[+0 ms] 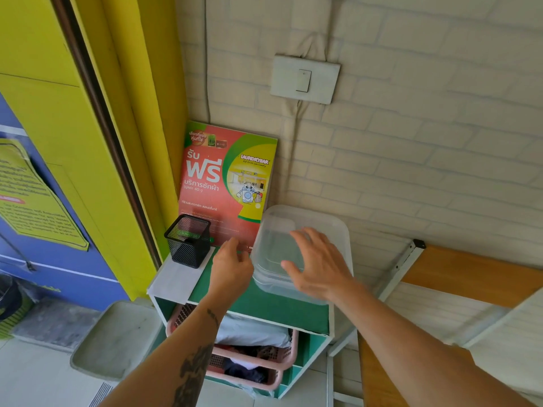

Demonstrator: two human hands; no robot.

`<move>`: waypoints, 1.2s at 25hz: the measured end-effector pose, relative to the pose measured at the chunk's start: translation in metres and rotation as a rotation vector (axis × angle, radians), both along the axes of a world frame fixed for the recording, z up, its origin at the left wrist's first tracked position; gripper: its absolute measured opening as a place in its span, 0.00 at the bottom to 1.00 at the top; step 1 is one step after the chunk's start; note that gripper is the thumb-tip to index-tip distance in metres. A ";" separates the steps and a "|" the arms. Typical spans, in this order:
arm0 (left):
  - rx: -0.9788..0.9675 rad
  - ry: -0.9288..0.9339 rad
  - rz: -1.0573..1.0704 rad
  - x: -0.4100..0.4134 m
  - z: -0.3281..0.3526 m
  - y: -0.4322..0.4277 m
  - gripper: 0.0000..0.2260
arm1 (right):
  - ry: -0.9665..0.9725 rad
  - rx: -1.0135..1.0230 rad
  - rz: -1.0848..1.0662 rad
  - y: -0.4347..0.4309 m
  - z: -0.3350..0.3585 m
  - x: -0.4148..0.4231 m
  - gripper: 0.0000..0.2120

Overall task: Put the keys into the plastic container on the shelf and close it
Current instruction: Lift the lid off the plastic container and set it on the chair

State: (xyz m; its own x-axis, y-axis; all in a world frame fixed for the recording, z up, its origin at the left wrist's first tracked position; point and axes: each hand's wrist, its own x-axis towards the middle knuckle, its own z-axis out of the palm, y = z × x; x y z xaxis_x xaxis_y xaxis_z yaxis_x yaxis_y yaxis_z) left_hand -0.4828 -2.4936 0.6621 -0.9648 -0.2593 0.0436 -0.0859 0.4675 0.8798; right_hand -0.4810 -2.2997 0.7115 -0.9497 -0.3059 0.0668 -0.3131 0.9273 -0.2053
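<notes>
Green shelf [258,304] top w/ container [302,230], brick-pattern wall [411,142]

My left forearm [194,368] carries dark tattoo marks. The plastic container [302,251] is clear and frosty, the shelf [264,304] green with white edges, the mesh pen cup [189,240] black. A red, green and yellow poster [227,183] leans on the white brick-patterned wall [411,142]; pink baskets [264,362] sit below.

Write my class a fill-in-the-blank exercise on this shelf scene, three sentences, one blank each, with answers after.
1. The clear plastic container sits on top of the ___ shelf.
2. The right hand hovers over the container, fingers ___.
3. The black mesh pen holder stands to the ___ of the left hand.

Answers: green; spread; left
</notes>
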 end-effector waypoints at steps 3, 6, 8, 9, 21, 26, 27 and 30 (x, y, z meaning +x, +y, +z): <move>-0.174 0.092 -0.128 -0.010 0.007 0.011 0.15 | -0.027 -0.090 -0.223 0.034 -0.008 -0.006 0.33; -0.364 0.041 -0.266 -0.019 0.004 0.018 0.24 | -0.119 -0.175 -0.400 0.057 -0.019 -0.007 0.32; -0.423 -0.043 -0.338 -0.023 0.003 0.023 0.28 | -0.202 -0.274 -0.443 0.062 -0.025 -0.004 0.32; -0.428 -0.072 -0.360 -0.024 0.003 0.025 0.29 | -0.230 -0.324 -0.446 0.061 -0.028 -0.003 0.32; -0.344 -0.051 -0.285 -0.022 0.014 0.043 0.30 | -0.194 -0.517 -0.442 0.051 -0.025 -0.005 0.36; -0.354 -0.014 -0.251 -0.023 0.022 0.045 0.29 | -0.166 -0.527 -0.447 0.051 -0.017 -0.006 0.35; -0.357 -0.012 -0.252 -0.022 0.023 0.045 0.29 | -0.157 -0.529 -0.446 0.051 -0.017 -0.005 0.35; -0.369 0.005 -0.256 -0.017 0.026 0.046 0.28 | -0.127 -0.529 -0.442 0.053 -0.017 0.001 0.34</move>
